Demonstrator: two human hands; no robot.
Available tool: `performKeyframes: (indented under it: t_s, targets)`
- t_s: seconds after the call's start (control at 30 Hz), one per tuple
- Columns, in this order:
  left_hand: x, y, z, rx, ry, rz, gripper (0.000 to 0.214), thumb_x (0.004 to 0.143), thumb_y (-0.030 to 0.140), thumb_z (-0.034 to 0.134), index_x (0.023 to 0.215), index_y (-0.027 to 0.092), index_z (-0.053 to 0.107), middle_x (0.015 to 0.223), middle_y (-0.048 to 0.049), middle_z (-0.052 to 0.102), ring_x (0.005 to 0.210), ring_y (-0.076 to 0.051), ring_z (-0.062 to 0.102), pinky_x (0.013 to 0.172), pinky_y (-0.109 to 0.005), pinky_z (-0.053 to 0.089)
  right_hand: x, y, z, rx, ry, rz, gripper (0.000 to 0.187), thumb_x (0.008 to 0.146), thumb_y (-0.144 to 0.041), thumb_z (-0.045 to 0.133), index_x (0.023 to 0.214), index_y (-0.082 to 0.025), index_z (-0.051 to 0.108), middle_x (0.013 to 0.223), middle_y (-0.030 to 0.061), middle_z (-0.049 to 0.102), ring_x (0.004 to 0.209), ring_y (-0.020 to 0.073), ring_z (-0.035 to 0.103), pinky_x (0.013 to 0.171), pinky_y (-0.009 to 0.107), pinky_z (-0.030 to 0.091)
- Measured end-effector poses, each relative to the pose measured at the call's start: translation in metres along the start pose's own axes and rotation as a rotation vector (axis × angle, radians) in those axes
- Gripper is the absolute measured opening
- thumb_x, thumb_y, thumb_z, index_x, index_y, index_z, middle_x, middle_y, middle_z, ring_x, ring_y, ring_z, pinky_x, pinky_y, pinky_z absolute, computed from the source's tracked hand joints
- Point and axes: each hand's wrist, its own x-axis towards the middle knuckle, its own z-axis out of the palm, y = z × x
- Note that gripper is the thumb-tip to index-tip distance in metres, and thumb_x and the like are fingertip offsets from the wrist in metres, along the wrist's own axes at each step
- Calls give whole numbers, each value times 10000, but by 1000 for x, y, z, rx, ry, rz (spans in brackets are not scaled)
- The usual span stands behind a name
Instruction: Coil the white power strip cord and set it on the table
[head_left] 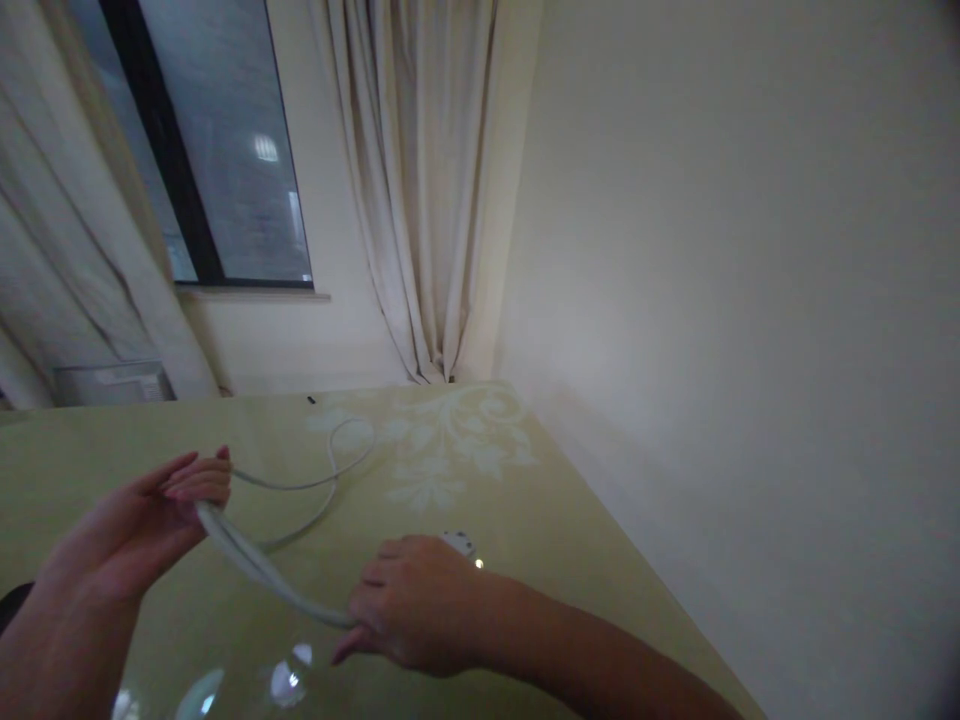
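Note:
A white cable (259,567) runs in gathered strands between my two hands above the table. At the left, my left hand (169,510) has its fingers curled round the strands. My right hand (420,605) is closed on the other end of the bundle, knuckles up. From the left hand a loose loop of the same cable trails over the tabletop toward the back. Just behind my right hand shows part of a white power strip (459,543) with dark socket holes; the hand and wrist hide the rest.
The glossy yellow-green table (555,560) carries a pale floral pattern and meets a plain wall (735,300) on the right. A small dark object (311,400) lies near the back edge. Beyond are curtains (427,200), a window (225,140) and a grey flat object (112,383).

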Motion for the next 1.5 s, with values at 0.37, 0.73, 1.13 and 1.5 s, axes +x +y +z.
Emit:
performKeyframes:
  t_s: [0.37,0.73,1.13,1.5]
  targets:
    - [43,-18,-40,867,91,269,115,1000,158,471,935,198,558,513,102,360,369,-47,358,397,-133,341,-94,10,-1,-340,-137,182,230,1007,-410,684,968,-184,709,1040,74,696,1066,232,593,876,356,443]
    - [63,-33,-90,1731,311,331,298,784,452,562,854,163,590,773,-228,694,905,-471,730,766,-555,566,-105,11,46,-25,-89,853,191,968,-138,574,1026,-156,755,1016,180,760,1011,294,712,917,421,532]
    - [-3,-137,-45,1565,-577,447,320,938,516,602,1017,263,780,982,-120,793,979,-328,743,936,-425,538,-64,31,58,859,757,936,331,993,-439,528,987,-159,704,973,75,731,864,188,718,814,321,606]
    - [2,-144,48,1281,-354,714,609,1024,636,372,789,170,685,477,23,470,426,-129,376,435,-254,291,33,45,-18,1416,1340,605,548,751,-424,865,1165,-252,549,957,3,756,812,175,754,776,321,614]
